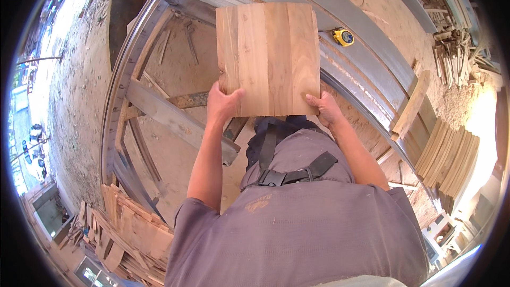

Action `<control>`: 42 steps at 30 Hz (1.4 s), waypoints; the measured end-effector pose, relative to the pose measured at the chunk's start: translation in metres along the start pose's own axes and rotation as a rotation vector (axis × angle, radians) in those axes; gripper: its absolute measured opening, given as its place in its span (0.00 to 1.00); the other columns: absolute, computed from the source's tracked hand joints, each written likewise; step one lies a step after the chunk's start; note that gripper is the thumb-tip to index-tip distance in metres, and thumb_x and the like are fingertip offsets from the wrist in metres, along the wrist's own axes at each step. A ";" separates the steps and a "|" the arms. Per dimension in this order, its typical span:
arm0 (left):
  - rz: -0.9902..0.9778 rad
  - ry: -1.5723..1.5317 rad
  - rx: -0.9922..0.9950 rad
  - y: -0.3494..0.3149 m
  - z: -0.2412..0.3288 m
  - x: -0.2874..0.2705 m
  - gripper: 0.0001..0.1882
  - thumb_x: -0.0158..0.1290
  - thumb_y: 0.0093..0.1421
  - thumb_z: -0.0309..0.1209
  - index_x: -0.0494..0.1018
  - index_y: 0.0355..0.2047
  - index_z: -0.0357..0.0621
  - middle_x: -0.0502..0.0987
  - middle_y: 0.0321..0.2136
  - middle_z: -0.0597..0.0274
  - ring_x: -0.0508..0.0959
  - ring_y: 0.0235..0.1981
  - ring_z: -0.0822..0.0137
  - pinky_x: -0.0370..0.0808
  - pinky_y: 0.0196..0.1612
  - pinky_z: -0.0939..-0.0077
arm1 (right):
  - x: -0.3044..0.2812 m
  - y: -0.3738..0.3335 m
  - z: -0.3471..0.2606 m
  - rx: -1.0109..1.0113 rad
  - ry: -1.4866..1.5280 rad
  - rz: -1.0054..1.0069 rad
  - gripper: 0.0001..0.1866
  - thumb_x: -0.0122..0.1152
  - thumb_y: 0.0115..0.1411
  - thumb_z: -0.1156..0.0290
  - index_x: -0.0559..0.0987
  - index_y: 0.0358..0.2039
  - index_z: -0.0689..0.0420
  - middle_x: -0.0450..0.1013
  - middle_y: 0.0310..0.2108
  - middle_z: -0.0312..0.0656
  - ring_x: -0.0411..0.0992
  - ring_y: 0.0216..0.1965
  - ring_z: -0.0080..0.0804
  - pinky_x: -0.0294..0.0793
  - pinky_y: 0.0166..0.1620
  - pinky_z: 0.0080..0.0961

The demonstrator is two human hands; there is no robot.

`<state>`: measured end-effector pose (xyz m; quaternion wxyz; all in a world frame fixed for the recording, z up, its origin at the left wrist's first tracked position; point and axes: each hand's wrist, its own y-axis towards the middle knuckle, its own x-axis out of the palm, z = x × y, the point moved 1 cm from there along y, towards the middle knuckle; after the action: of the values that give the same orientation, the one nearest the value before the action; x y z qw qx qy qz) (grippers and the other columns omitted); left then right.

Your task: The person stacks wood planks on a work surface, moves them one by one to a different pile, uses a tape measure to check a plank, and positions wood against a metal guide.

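Note:
Held out in front of me is a wooden panel [268,58] made of several strips joined side by side, light and darker brown. Its near left corner is gripped by my left hand [224,101], thumb on the top face. My right hand [325,107] grips the near right corner in the same way, with its thumb on top. The fingers beneath the panel are hidden on both sides. Just right of the panel, a yellow tape measure [342,37] lies on the grey metal bench [366,82].
A metal frame [119,82] with crossbars [170,117] stands at left over the dusty ground. On the right are a loose wood block [411,103] and a stack of wood strips [449,157]. Scrap boards [135,234] pile up at lower left, and offcuts [451,64] at far right.

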<state>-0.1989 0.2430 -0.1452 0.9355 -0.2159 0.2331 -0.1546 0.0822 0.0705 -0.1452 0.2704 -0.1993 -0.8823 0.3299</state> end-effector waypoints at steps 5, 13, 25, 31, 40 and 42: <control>0.061 -0.074 -0.027 0.043 0.033 0.011 0.27 0.69 0.51 0.36 0.76 0.47 0.32 0.83 0.39 0.52 0.82 0.39 0.63 0.77 0.45 0.68 | -0.005 0.006 0.010 -0.022 -0.050 0.042 0.25 0.70 0.59 0.71 0.74 0.53 0.71 0.77 0.47 0.47 0.76 0.48 0.34 0.75 0.53 0.31; 0.088 -0.240 -0.115 0.056 0.016 0.020 0.22 0.69 0.53 0.33 0.77 0.42 0.30 0.81 0.37 0.57 0.79 0.34 0.68 0.77 0.38 0.72 | -0.005 0.007 0.014 -0.106 -0.086 0.069 0.23 0.71 0.58 0.73 0.76 0.52 0.70 0.78 0.45 0.46 0.77 0.44 0.31 0.76 0.52 0.30; -0.031 -0.652 0.184 0.062 0.088 -0.016 0.14 0.67 0.54 0.21 0.76 0.40 0.35 0.81 0.35 0.59 0.80 0.33 0.69 0.78 0.39 0.73 | 0.003 0.003 -0.024 -0.275 -0.227 -0.037 0.22 0.67 0.55 0.84 0.79 0.52 0.61 0.80 0.44 0.36 0.77 0.44 0.25 0.78 0.49 0.25; -0.098 -0.596 0.479 0.050 0.187 -0.038 0.17 0.68 0.52 0.20 0.76 0.42 0.36 0.82 0.37 0.60 0.80 0.35 0.71 0.78 0.42 0.75 | 0.029 0.021 -0.086 -0.459 -0.562 0.119 0.24 0.68 0.53 0.81 0.78 0.52 0.62 0.81 0.42 0.40 0.77 0.44 0.25 0.77 0.50 0.28; 0.132 -0.183 0.769 0.079 0.247 -0.081 0.24 0.70 0.52 0.22 0.74 0.48 0.33 0.82 0.42 0.56 0.81 0.43 0.68 0.77 0.49 0.74 | 0.062 0.056 -0.201 -0.978 -0.689 0.289 0.19 0.66 0.54 0.76 0.75 0.47 0.58 0.78 0.41 0.56 0.76 0.45 0.57 0.75 0.47 0.41; 0.141 -0.197 0.781 0.078 0.245 -0.084 0.24 0.71 0.53 0.24 0.74 0.47 0.33 0.82 0.42 0.57 0.80 0.42 0.69 0.76 0.49 0.75 | 0.066 0.051 -0.210 -0.949 -0.690 0.256 0.18 0.65 0.55 0.76 0.74 0.47 0.58 0.78 0.40 0.57 0.75 0.45 0.60 0.75 0.46 0.43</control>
<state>-0.1318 0.4239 0.0445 0.9733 0.1583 0.0802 -0.1458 0.1674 0.2407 -0.0238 -0.1920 -0.2845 -0.9389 -0.0245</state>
